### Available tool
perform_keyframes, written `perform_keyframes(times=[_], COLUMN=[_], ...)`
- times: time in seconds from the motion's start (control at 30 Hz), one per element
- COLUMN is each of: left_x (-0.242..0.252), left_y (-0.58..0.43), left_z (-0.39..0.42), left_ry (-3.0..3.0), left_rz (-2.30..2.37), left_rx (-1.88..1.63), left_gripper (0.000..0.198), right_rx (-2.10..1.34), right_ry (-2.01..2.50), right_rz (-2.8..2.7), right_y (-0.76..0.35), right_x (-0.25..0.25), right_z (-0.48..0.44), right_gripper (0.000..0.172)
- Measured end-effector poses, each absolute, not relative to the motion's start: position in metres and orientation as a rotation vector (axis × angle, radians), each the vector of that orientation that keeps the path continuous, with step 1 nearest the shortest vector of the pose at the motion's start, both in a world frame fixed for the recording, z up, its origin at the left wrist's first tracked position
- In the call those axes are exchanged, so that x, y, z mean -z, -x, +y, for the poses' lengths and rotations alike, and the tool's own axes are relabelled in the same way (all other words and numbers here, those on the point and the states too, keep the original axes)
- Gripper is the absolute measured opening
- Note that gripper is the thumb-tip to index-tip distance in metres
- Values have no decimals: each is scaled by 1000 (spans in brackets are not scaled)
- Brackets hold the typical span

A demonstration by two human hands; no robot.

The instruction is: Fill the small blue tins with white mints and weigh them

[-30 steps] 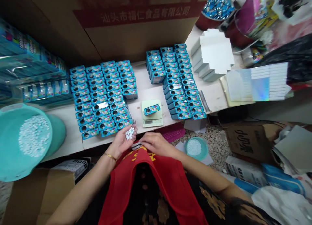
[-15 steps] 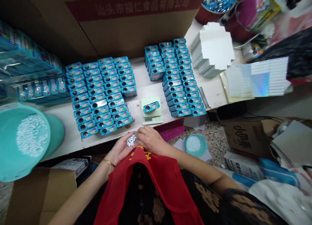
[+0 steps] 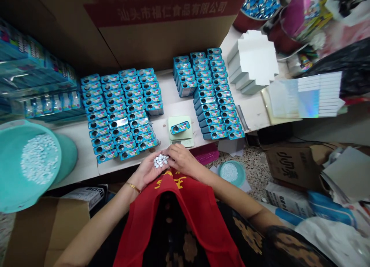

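My left hand (image 3: 150, 167) is cupped palm up at the table's front edge and holds a small heap of white tablets (image 3: 160, 160). My right hand (image 3: 179, 158) lies right beside it, fingertips curled onto the heap. Just beyond both hands a pale green scale (image 3: 179, 133) carries one blue tin (image 3: 179, 127) with a round hole in its lid. Rows of the same blue tins (image 3: 121, 115) fill the table on the left, and more rows of tins (image 3: 212, 95) stand on the right.
A teal basin (image 3: 17, 190) with white tablets sits at the left. A small teal bowl (image 3: 230, 173) of tablets rests on the floor. A big cardboard box (image 3: 162, 32) backs the table. White folded cartons (image 3: 254, 62) and shiny sheets (image 3: 312, 95) lie right.
My right hand has moved from a dark object near my lap up to the tablets in my left palm. The left hand has shifted slightly right.
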State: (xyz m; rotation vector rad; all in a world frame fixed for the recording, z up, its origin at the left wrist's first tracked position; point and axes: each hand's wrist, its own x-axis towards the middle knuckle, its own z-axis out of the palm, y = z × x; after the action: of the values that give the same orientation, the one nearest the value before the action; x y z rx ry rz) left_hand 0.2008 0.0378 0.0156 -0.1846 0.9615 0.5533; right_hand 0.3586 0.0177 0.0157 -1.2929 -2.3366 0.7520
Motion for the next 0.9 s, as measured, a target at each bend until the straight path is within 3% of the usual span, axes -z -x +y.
perform_keyframes(times=[0.2, 0.43, 0.7, 0.9], left_x=[-16, -19, -9, -1], left_y=[-200, -198, -161, -133], left_z=[43, 40, 34, 28], left_ry=[179, 183, 249, 251], left_rz=[920, 932, 978, 978], left_rx=[-562, -571, -690, -735], left_gripper=[22, 24, 16, 14], right_rx=[-713, -540, -494, -593], right_ry=[1385, 1549, 1747, 1686], right_rz=[-1993, -1958, -1671, -1892], right_y=[-384, -410, -452, -454], right_x=[-18, -3, 4, 9], right_z=[41, 81, 60, 66], right_gripper=[9, 11, 16, 41])
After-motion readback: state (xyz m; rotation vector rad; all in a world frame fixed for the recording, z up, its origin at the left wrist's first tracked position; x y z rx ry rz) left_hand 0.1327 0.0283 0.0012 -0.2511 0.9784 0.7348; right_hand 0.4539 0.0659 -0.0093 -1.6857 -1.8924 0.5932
